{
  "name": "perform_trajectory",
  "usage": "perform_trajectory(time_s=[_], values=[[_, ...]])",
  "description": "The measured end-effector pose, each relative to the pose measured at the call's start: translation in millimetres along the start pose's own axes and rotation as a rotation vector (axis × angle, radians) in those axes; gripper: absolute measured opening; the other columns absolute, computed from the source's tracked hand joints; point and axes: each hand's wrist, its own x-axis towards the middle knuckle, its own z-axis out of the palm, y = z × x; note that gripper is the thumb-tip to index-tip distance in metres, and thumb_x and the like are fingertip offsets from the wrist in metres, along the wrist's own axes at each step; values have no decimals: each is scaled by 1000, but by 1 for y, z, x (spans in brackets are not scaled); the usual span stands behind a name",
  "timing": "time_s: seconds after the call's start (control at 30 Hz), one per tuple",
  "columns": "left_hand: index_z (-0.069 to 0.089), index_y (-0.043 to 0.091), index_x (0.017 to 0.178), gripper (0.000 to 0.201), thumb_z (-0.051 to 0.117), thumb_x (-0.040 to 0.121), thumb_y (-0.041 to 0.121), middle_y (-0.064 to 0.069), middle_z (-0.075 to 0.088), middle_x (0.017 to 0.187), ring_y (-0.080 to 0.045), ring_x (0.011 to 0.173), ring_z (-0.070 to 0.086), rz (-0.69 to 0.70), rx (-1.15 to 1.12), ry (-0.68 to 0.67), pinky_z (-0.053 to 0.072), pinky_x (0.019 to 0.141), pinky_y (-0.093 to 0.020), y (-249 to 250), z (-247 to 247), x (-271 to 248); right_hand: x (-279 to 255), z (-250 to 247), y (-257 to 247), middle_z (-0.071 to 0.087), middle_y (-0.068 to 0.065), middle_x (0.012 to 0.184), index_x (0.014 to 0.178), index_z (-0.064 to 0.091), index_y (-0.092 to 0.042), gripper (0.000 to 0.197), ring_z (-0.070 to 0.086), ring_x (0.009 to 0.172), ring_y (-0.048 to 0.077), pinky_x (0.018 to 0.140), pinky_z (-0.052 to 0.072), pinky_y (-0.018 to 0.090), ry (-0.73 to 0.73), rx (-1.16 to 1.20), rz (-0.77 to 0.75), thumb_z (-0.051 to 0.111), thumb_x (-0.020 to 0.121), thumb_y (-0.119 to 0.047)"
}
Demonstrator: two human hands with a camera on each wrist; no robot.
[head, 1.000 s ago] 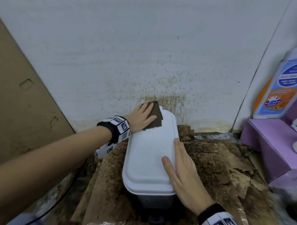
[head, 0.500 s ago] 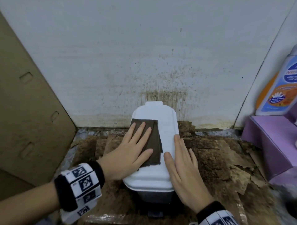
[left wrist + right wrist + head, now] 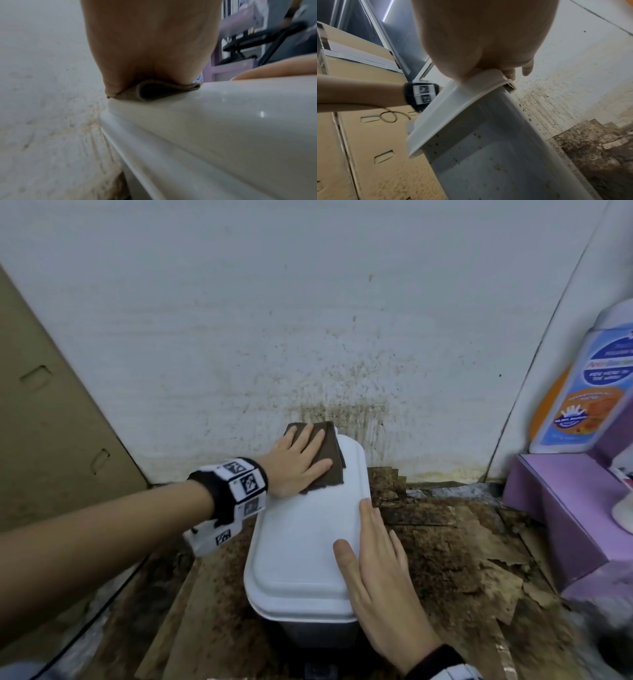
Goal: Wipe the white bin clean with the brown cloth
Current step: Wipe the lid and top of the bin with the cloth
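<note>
Head view: the white bin [image 3: 301, 546] stands on the stained floor [image 3: 445, 559], its far end against the spattered wall [image 3: 308, 337], lid closed. My left hand [image 3: 294, 462] lies flat on the brown cloth [image 3: 327, 455], fingers straight and slightly spread, pressing the folded cloth onto the far left corner of the lid. The cloth's far edge overhangs the lid toward the wall. My right hand [image 3: 380, 573] rests on the lid's right edge, fingers extended and close together, thumb on the top surface; it steadies the bin and holds nothing.

Left wrist view: the palm bears down on the cloth [image 3: 154, 90], whose folded layers are visible between the hand [image 3: 150, 44] and the lid rim [image 3: 171, 121].

Right wrist view: the heel of the right hand [image 3: 484, 37] sits on the lid rim, fingertips [image 3: 527, 69] reaching past it. Brown specks mark the bin's side wall [image 3: 488, 155]. Cardboard boxes [image 3: 368, 142] stand to the left. A purple box [image 3: 565, 508] carrying a bottle [image 3: 589, 385] stands to the right.
</note>
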Motion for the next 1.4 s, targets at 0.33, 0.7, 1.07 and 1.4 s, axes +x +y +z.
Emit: perform_trajectory(time_s=[0.33, 0.7, 1.07, 1.4], values=[[12, 13, 162, 70, 23, 104, 50, -13, 6, 170, -32, 157, 4, 17, 125, 38, 4, 126, -52, 10, -3, 45, 0, 0, 2, -26, -25, 161, 154, -25, -32, 88, -28, 143, -12, 123, -14, 27, -7, 5, -8, 1, 85, -80], [10, 8, 162, 68, 18, 107, 48, -17, 5, 170, -38, 157, 2, 264, 212, 35, 5, 126, -52, 32, 7, -37, -5, -5, -9, -18, -22, 162, 156, -20, -31, 97, -18, 132, -17, 118, -9, 21, -25, 84, 41, 20, 84, -82], [-5, 25, 163, 69, 22, 106, 54, 3, -13, 170, -19, 156, -16, 72, 14, 36, -7, 126, -36, 44, 22, -103, -3, 0, 0, -25, -32, 151, 157, -20, -31, 110, -29, 118, -37, 120, -7, 25, 35, 38, -39, 17, 73, -93], [-12, 21, 161, 74, 20, 105, 57, 7, -23, 167, -10, 152, -26, -94, -90, 59, -12, 123, -28, 50, 28, -140, -2, 1, 4, -21, -22, 161, 156, -21, -33, 108, -25, 131, -29, 121, -13, 24, 45, 47, -57, 14, 74, -95]])
